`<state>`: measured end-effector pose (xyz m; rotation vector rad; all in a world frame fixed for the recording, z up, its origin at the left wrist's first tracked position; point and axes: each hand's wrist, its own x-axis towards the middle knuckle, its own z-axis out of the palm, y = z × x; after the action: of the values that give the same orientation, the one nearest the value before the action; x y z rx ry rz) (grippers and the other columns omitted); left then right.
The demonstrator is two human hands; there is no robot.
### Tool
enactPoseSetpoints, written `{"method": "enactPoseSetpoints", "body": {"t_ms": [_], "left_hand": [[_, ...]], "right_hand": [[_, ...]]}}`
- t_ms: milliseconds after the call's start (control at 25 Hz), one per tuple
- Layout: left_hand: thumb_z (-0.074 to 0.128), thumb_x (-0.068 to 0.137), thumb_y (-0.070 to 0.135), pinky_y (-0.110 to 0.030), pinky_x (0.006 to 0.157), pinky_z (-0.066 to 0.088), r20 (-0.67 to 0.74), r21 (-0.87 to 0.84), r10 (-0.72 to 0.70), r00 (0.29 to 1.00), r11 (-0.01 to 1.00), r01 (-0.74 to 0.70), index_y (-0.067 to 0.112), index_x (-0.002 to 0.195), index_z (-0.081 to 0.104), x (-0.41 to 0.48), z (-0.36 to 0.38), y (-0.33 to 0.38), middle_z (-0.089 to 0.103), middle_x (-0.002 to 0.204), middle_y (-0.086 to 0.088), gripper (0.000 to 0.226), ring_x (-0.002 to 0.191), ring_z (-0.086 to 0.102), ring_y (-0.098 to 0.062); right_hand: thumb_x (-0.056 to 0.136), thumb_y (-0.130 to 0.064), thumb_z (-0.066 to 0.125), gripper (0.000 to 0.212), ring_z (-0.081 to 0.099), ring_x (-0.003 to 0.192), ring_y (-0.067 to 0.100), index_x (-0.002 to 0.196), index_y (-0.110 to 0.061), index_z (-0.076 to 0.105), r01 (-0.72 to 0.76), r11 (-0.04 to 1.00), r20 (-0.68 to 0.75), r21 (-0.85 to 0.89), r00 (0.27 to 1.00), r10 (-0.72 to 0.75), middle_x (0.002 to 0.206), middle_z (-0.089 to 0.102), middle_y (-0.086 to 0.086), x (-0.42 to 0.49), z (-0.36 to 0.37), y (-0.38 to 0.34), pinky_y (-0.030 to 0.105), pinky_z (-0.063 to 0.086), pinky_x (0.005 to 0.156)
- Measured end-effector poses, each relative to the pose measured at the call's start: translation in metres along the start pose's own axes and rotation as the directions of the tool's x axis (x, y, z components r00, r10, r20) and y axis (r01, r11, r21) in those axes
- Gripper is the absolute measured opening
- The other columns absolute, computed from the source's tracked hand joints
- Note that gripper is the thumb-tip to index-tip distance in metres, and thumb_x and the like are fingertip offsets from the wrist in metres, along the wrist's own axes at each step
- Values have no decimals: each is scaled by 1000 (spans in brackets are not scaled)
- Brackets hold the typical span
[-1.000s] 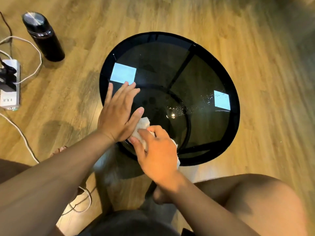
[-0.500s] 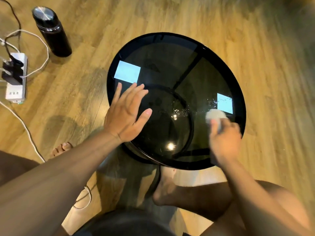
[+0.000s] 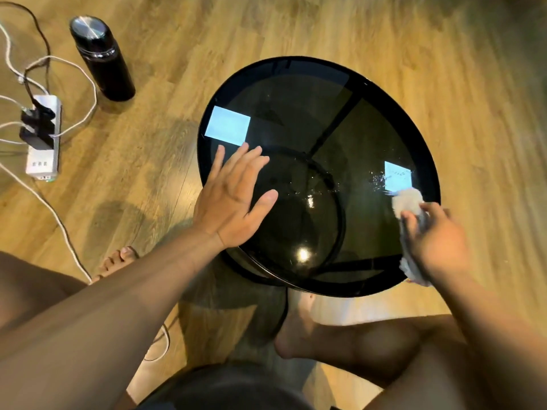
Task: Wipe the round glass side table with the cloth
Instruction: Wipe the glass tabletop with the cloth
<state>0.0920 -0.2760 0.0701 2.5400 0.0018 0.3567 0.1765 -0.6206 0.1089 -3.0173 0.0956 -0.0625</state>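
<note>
The round side table [image 3: 296,84] has a dark glass top in a black rim and stands on the wooden floor. My left hand [image 3: 233,199] lies flat on the glass near its left edge, fingers spread. My right hand [image 3: 435,241] holds a white cloth [image 3: 407,201] pressed on the glass at the right rim. Part of the cloth hangs out below the hand at the table's near right edge. Small wet droplets glint on the glass just left of the cloth.
A black flask [image 3: 100,57] stands on the floor at the upper left. A white power strip [image 3: 43,137] with plugs and loose cables lies at the far left. My bare feet [image 3: 296,329] rest under and beside the table.
My right hand swept the cloth from the near left part of the glass, beside the left hand, across to the right rim. The left hand stayed flat in place.
</note>
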Motion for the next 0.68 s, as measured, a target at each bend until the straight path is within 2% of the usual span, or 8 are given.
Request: {"method": "enactPoseSetpoints", "body": {"t_ms": [120,200,320,400,480,520,560,680], "left_hand": [[34,98,46,-44,126,2,-8,3,-2,1000,1000,2,13,139,47,0,1,-1,47,153,-8,54,149,32,-26],[34,98,46,-45,126,3,-10,1,2,1000,1000,-2,13,139,47,0,2,-1,47,152,-8,54,148,33,-25],[34,98,46,-47,126,5,-28,-19,13,1000,1000,-13,11,138,48,0,1,-1,49,151,-10,56,148,33,-27],[33,98,47,-48,125,5,-30,-22,26,999,999,-27,8,139,48,-1,0,0,49,150,-12,59,148,32,-30],[33,97,47,-48,125,4,-16,-18,38,999,999,-38,7,139,48,0,-2,1,48,150,-13,60,148,31,-32],[34,97,46,-47,125,3,-9,-19,34,999,999,-34,7,139,48,0,-2,1,48,150,-13,59,149,31,-32],[35,97,46,-45,125,2,-9,-19,26,1000,999,-26,7,138,48,0,-3,1,48,150,-13,58,149,31,-32],[37,96,45,-45,125,3,-17,-18,12,1000,1000,-12,8,137,49,0,-3,2,49,150,-12,57,148,33,-31]], "right_hand": [[98,-44,47,48,58,111,47,132,-11,55,-195,980,-5,46,981,195,125,59,30,8,-1,-6,48,47,93],[97,-42,52,43,61,104,47,127,-12,61,-134,988,-37,75,990,137,119,62,28,-17,3,-48,46,49,86],[92,-44,61,31,67,89,37,112,-23,70,200,967,-48,155,980,-195,107,66,14,-82,16,-129,38,51,73],[89,-49,59,30,65,85,23,110,-29,68,456,844,12,281,878,-478,104,64,2,-120,20,-167,33,53,66],[87,-53,57,33,64,88,17,114,-34,63,594,739,37,318,771,-636,105,61,-4,-114,20,-158,33,56,62],[87,-53,59,34,65,91,18,115,-35,62,600,751,33,275,775,-631,108,61,-4,-97,19,-136,34,57,64],[87,-52,61,36,66,95,22,117,-33,63,546,809,26,219,825,-564,111,62,-2,-76,16,-106,34,56,68],[92,-49,59,47,65,103,36,130,-22,59,139,990,48,-1,989,-138,124,62,14,-1,-1,-6,35,47,82]]}}
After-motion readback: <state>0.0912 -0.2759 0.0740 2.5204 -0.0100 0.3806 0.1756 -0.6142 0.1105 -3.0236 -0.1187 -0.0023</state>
